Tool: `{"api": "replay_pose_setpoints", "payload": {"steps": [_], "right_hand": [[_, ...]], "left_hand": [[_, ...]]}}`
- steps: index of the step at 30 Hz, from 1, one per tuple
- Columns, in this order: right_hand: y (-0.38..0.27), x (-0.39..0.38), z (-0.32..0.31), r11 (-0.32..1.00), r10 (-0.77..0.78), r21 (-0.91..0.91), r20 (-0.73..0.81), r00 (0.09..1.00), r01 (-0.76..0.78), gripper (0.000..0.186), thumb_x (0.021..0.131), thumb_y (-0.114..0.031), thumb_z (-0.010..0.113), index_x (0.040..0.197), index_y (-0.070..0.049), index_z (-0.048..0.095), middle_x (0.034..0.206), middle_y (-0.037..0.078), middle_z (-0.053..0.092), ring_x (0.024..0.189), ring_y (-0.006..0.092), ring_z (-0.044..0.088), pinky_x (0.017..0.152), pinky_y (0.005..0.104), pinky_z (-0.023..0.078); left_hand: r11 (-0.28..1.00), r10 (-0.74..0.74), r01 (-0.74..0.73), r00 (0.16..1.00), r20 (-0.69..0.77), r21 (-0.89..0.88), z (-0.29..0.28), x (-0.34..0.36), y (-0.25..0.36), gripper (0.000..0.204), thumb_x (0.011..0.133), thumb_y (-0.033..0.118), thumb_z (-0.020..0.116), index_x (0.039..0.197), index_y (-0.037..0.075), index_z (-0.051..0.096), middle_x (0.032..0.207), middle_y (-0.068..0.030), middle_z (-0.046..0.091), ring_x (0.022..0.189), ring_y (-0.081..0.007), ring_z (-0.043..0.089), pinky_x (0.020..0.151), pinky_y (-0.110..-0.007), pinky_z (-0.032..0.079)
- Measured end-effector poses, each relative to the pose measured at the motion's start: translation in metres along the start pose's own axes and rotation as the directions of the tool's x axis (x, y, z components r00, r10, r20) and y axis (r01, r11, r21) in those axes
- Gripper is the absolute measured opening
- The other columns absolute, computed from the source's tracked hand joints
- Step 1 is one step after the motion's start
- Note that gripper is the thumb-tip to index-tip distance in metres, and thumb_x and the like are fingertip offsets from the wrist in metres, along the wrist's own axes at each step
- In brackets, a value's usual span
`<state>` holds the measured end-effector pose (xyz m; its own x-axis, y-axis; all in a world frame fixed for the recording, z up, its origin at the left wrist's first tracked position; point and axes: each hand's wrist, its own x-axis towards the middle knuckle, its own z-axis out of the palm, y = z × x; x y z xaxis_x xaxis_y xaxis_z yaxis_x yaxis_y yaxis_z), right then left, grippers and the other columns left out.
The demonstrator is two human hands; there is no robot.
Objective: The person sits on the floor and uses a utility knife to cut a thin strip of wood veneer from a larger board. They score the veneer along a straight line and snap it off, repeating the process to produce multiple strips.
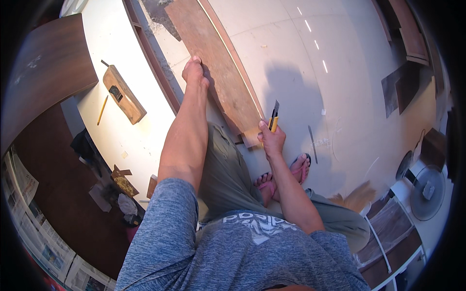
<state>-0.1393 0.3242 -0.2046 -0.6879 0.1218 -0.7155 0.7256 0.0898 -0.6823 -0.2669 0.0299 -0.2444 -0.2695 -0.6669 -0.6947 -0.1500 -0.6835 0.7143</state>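
Note:
A long wooden board (224, 72) runs from the top centre down toward my body, with a pale strip along its right edge. My left hand (194, 72) grips the board's left edge partway along. Near the board's lower right end, my right hand (273, 138) is closed on a yellow utility knife (273, 123), its blade pointing up. A wooden hand plane (127, 99) and a yellow pencil (102, 110) lie on the white worktop (145, 143) to my left.
My sandalled feet stand on the pale floor (340, 126), near a thin dark strip (312, 144). Dark panels (400, 87) and an electric fan (428, 193) are at the right. A brown panel (51, 58) and small offcuts (125, 182) sit at the left.

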Motion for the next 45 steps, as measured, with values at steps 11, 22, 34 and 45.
{"api": "replay_pose_setpoints", "payload": {"steps": [11, 22, 34, 45], "right_hand": [[-0.002, 0.0, 0.003, 0.993, 0.065, 0.096, 0.005, 0.998, -0.065, 0.027, 0.09, -0.019, 0.077, 0.108, 0.001, 0.072, 0.081, 0.002, 0.067, 0.055, 0.0081, 0.059, 0.052, 0.023, 0.048], [-0.01, -0.006, 0.006, 0.997, 0.074, -0.019, -0.027, 0.997, -0.075, 0.023, 0.091, -0.021, 0.076, 0.105, -0.003, 0.075, 0.076, 0.0, 0.067, 0.057, 0.0081, 0.06, 0.054, 0.025, 0.052], [-0.002, -0.011, 0.006, 0.998, 0.055, 0.032, -0.02, 0.998, -0.055, 0.024, 0.094, -0.021, 0.074, 0.107, 0.0, 0.071, 0.083, 0.0, 0.067, 0.063, 0.0056, 0.06, 0.057, 0.0235, 0.056], [-0.005, -0.006, 0.004, 0.999, 0.043, -0.029, 0.003, 0.999, -0.043, 0.026, 0.094, -0.023, 0.073, 0.109, -0.001, 0.071, 0.079, 0.0, 0.067, 0.06, 0.0079, 0.063, 0.055, 0.0236, 0.054]], "left_hand": [[-0.211, 0.538, -0.544, 0.629, 0.561, 0.812, 0.011, -0.054, 0.031, 0.09, 0.076, 0.031, 0.086, 0.144, -0.007, 0.04, 0.146, -0.0281, 0.043, 0.134, -0.0412, 0.043, 0.109, -0.049, 0.042], [-0.539, -0.021, -0.609, 0.7, 0.714, 0.582, 0.026, -0.092, 0.025, 0.149, 0.045, 0.055, 0.096, 0.156, -0.007, 0.018, 0.161, -0.0372, 0.011, 0.151, -0.0523, 0.013, 0.118, -0.06, 0.03], [-0.533, -0.036, -0.613, 0.705, 0.708, 0.583, 0.026, -0.093, 0.023, 0.144, 0.05, 0.047, 0.097, 0.156, -0.006, 0.015, 0.162, -0.037, 0.009, 0.15, -0.0539, 0.012, 0.114, -0.064, 0.033], [-0.563, 0.006, -0.622, 0.655, 0.755, 0.544, 0.02, -0.083, 0.018, 0.147, 0.049, 0.054, 0.096, 0.156, -0.008, 0.017, 0.16, -0.0385, 0.013, 0.149, -0.0557, 0.016, 0.111, -0.066, 0.037]]}}
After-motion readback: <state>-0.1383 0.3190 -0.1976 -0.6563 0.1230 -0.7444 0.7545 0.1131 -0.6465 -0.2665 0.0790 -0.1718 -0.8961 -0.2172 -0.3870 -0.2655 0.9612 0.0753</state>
